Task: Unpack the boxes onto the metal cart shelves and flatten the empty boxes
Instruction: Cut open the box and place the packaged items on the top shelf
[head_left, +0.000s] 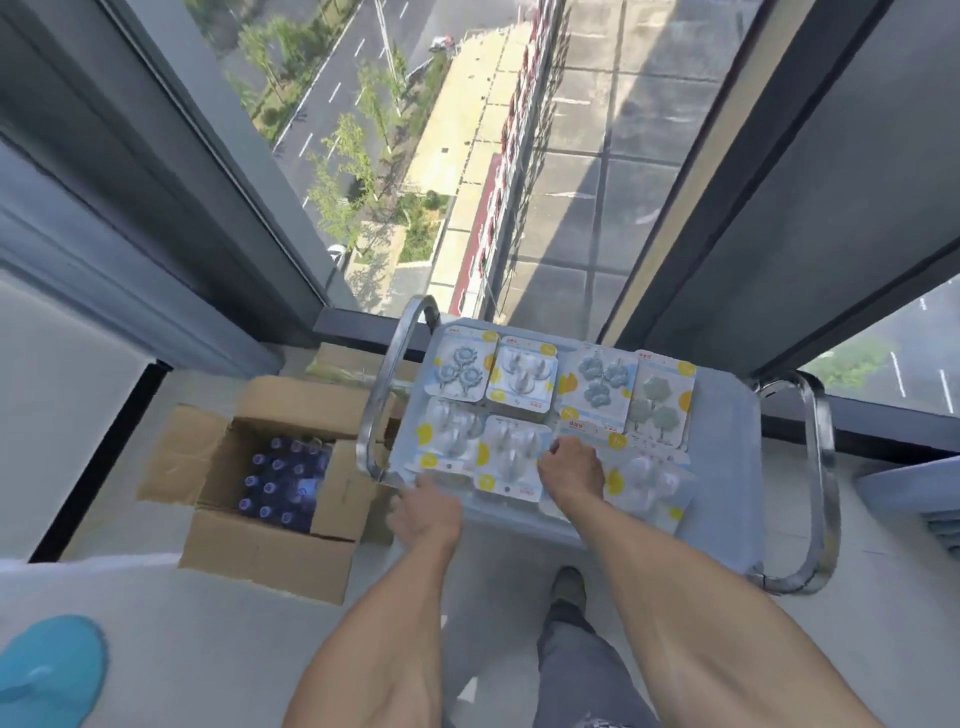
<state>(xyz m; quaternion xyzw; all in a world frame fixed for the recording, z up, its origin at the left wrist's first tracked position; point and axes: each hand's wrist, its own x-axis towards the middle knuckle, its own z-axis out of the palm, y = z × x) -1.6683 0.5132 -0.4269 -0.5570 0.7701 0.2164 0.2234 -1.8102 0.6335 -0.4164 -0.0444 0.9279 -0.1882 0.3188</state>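
A metal cart (727, 467) stands by the window, its top shelf covered with several blister packs of wall hooks (519, 384). My right hand (571, 470) rests on the packs near the shelf's front, fingers curled at the edge of one pack (587, 434). My left hand (428, 509) is at the shelf's front left corner, fingers touching the nearest pack (447, 441); its grip is hidden. On the floor to the left sits an open cardboard box (260, 551) holding several purple-capped bottles (283, 480).
Curved steel handles (823, 467) rise at both ends of the cart. A full-height window (467, 156) lies directly behind it. A blue round object (49, 670) is at the lower left, and my shoe (569, 584) stands below the cart.
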